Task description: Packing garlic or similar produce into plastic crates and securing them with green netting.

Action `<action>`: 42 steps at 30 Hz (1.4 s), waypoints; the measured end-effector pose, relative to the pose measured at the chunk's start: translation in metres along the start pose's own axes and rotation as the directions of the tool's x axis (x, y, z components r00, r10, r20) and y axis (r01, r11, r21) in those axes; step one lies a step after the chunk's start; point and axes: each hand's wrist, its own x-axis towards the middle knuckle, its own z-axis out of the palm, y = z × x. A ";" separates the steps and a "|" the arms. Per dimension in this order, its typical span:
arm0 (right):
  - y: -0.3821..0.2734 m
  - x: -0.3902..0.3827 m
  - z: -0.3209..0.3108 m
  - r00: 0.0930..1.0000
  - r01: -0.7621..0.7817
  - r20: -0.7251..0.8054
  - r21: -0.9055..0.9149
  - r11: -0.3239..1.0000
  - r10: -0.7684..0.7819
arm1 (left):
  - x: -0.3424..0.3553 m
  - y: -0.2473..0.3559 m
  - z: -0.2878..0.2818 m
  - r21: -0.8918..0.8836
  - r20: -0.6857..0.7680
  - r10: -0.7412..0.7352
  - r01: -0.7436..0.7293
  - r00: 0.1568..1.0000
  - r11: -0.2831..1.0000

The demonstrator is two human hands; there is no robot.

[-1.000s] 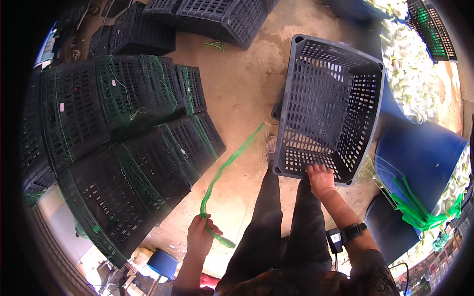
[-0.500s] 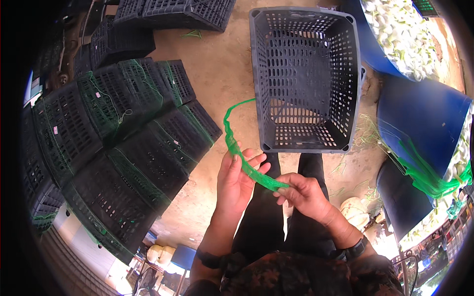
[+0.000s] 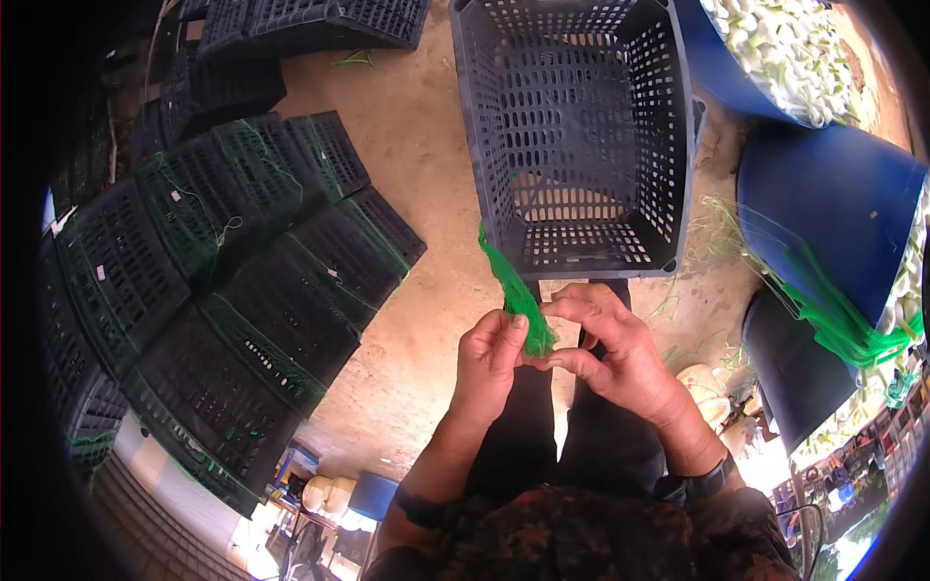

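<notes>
A green mesh net bag (image 3: 519, 295), bunched into a strip, hangs between the near left corner of the black plastic crate (image 3: 572, 269) and my fingers. My left hand (image 3: 489, 360) is closed on its near end, thumb pressed on top. My right hand (image 3: 615, 344) is at the net's right edge, thumb and forefinger apart in a C shape; the fingertips are at or very near the mesh, and contact is hard to tell. The crate is upright in front of my legs, with slotted walls and nothing seen inside.
Stacked black crates (image 3: 262, 281) covered with green netting fill the left. More dark crates (image 3: 320, 24) lie at the far left. On the right, blue barrels (image 3: 823, 213) hold pale green-white vegetables (image 3: 785, 58). Green nets (image 3: 843, 320) drape over one barrel.
The net, stretched between both hands before, is now gathered in my left hand. My right hand has let go of its end and opened. In view, the crate has shifted up and left.
</notes>
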 end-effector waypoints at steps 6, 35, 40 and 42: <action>0.030 -0.005 -0.009 0.939 -0.343 0.023 0.063 0.937 0.342 | -0.002 0.006 -0.003 -0.057 0.039 -0.065 0.067 0.997 0.996; 0.002 0.023 -0.021 0.938 -0.302 -0.082 0.280 0.911 0.336 | 0.026 0.003 -0.025 0.414 -0.212 0.160 -0.060 0.964 0.909; 0.005 0.020 -0.017 0.974 -0.225 0.017 -0.005 0.974 0.225 | 0.026 0.045 0.002 0.287 0.197 0.293 -0.341 0.935 0.895; 0.004 0.018 -0.015 0.938 -0.341 0.041 0.302 0.891 0.345 | 0.030 0.043 0.017 0.305 0.321 0.122 -0.225 0.939 0.925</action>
